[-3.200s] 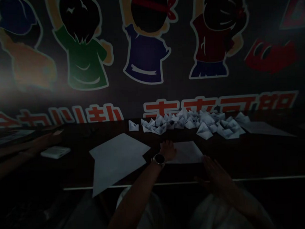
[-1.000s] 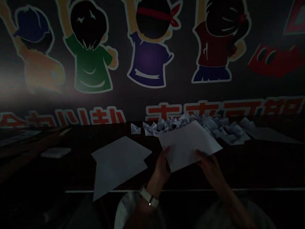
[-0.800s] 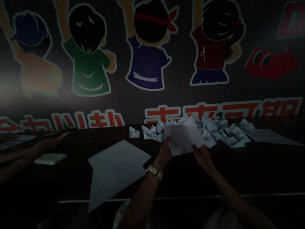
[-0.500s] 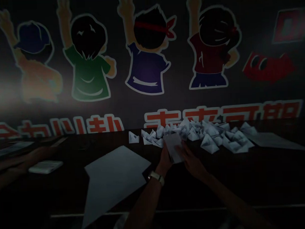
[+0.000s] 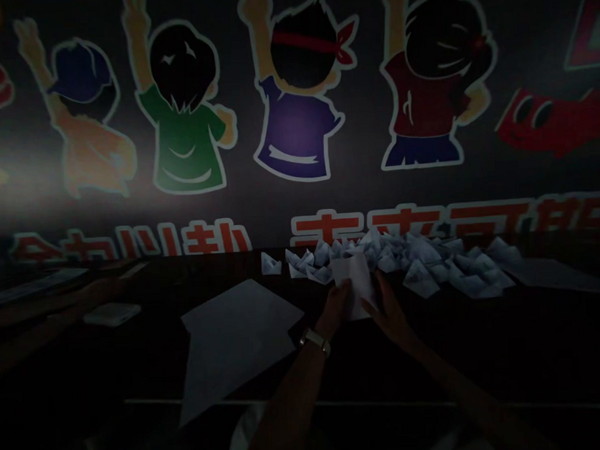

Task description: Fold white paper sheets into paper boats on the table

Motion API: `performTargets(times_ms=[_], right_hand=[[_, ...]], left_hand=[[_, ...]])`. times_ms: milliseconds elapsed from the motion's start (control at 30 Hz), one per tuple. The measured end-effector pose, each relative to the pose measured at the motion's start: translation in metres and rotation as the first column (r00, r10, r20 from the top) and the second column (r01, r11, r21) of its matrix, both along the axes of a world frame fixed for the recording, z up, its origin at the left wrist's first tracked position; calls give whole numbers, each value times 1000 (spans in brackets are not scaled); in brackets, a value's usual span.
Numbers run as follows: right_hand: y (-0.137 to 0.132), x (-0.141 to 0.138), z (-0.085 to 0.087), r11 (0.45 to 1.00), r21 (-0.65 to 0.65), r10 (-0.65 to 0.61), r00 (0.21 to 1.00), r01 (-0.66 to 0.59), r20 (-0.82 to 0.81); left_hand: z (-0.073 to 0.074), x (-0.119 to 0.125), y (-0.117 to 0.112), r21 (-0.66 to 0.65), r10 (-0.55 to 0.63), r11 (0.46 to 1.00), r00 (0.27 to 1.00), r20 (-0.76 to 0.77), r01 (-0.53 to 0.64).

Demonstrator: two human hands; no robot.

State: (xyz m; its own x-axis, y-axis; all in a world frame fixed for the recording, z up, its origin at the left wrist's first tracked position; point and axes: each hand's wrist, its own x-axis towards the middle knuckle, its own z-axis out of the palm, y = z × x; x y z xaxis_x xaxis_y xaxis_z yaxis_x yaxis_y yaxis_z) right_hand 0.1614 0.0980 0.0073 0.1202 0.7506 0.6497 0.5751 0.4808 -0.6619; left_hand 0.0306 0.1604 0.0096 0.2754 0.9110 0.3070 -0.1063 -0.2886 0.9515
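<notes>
Dark wall [image 5: 299, 202] showing mural of cartoon children [image 5: 185, 117] from behind, arms raising; red lettering [image 5: 413, 222] running beneath; dark worktop [image 5: 505, 329] stretching below; dim light falling, pale glow spreading leftward.

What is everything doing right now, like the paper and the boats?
Left hand: gripping a small folded white paper, held up off the table.
Right hand: fingers touching that paper's lower edge.
Pile of white paper boats: heaped on the dark table.
Lone white paper boat: upright, apart from the pile.
Large notched white paper sheet: lying flat.
</notes>
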Motion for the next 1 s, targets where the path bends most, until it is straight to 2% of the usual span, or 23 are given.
performTargets(times_ms=[33,67,133,167,233,333,500,600,700,767,900,1000], right_hand=[[4,1,0,992,-112,39,986,-58,-162],[9,3,1,960,-232,84,951,-158,-299],[15,5,1,836,-384,176,854,-392,-490],[17,6,0,783,-405,201,809,-471,-552],[19,6,-1,754,-394,201,756,-526,-623],[20,3,-3,770,-375,173,736,-516,-655],[17,1,-4,814,-356,163,769,-459,-618],[10,2,-5,864,-304,208,835,-401,-509],[6,3,-10,871,-232,336,869,-433,-363],[8,5,-15,893,-179,361,896,-412,-260],[21,16,-28,987,-64,134,980,-144,-146],[29,25,-36,999,-44,7,994,-12,-105]], left_hand=[[-1,0,-1,-76,-16,997,996,85,22],[-1,1,-1,-141,-24,989,987,159,46],[-1,2,-3,-230,-24,969,961,276,90],[0,3,-4,-250,-15,963,951,309,96],[2,3,-5,-283,31,957,943,332,68],[3,2,-6,-320,91,947,940,329,20],[1,2,-6,-293,77,956,947,312,18],[1,0,-5,-292,124,956,942,313,-29],[2,-3,-4,-357,227,928,919,322,-104],[2,-4,-5,-372,237,923,904,355,-96],[2,-1,-10,-315,116,949,898,424,26],[2,2,-13,-356,170,934,885,433,-6]])
